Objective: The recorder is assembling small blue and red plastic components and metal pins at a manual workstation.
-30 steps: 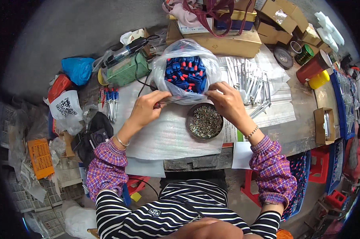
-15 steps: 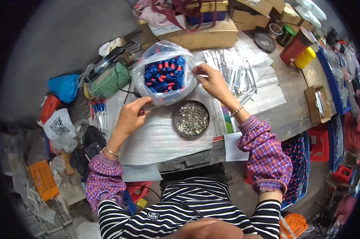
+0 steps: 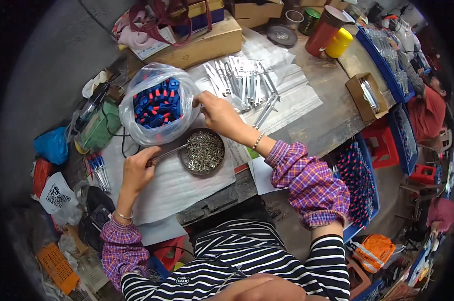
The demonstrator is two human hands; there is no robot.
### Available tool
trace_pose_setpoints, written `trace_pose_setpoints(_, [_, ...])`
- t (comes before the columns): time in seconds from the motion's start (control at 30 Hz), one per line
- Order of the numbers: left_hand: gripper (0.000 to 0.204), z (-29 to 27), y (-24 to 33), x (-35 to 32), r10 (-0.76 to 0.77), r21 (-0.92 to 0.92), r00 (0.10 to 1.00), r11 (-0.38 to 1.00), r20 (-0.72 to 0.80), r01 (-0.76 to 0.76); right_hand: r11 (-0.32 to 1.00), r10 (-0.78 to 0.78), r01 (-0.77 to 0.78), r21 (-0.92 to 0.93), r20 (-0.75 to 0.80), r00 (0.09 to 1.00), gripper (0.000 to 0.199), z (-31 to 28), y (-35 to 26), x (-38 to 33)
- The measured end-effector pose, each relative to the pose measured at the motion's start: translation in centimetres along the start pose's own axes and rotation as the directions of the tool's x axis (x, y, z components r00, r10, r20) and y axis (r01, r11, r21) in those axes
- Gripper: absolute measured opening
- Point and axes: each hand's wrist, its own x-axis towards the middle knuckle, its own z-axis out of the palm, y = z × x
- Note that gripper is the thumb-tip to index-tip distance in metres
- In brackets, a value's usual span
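Note:
My left hand (image 3: 138,170) is closed around a slim tool with a metal shaft (image 3: 170,152) and a small dark red handle. The shaft's tip reaches the left rim of a round dark bowl (image 3: 182,163) filled with small silver metal pieces (image 3: 203,150), like rivets or pins. Behind the bowl stands a clear plastic bag (image 3: 128,113) full of blue parts with red tips (image 3: 158,103). The curled fingers of my right hand (image 3: 213,111) pinch the bag's right rim. Whether a small part is also between those fingers is hidden.
Long silver metal pieces (image 3: 244,83) lie in a pile beyond my right hand. Several blue-ended pens or tools (image 3: 97,170) lie left. A green basket (image 3: 102,128), wooden box (image 3: 197,47), red canister (image 3: 325,31) and small carton (image 3: 366,96) edge the bench. People sit far right.
The whole view has swung, so the bench appears shifted left. My left hand has come nearer me and toward the bowl, bringing the tool's tip to its rim. My right hand stays at the bag.

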Motion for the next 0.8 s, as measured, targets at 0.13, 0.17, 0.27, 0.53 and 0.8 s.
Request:
trace_pose_setpoints(0.13, [0.030,-0.3,0.9,-0.2,-0.044,-0.066,0.999,0.997,-0.001,0.044,0.999,0.037,-0.035,-0.036,0.065,0.997,0.029,0.2,-0.6,-0.8])
trace_pose_setpoints(0.17, [0.029,-0.3,1.0,-0.3,-0.042,-0.080,0.999,0.996,0.004,0.042,0.998,0.051,-0.046,-0.049,0.097,0.994,0.030,0.1,-0.8,-0.9])
trace_pose_setpoints(0.27, [0.028,-0.3,1.7,-0.2,-0.036,-0.116,0.999,0.993,0.013,0.038,0.994,0.093,-0.084,-0.066,0.138,0.986,0.028,-0.1,-0.9,-1.2])
trace_pose_setpoints(0.53, [0.026,0.0,2.6,-0.3,-0.041,-0.181,0.999,0.983,0.005,0.041,0.965,0.147,-0.200,0.167,0.285,0.947,0.017,-2.2,-1.1,-2.1])
trace_pose_setpoints(0.8, [0.025,0.3,3.8,0.1,-0.052,-0.229,0.999,0.972,0.012,0.053,0.881,0.248,-0.137,-0.454,0.195,0.949,0.027,-12.1,2.3,-6.5])
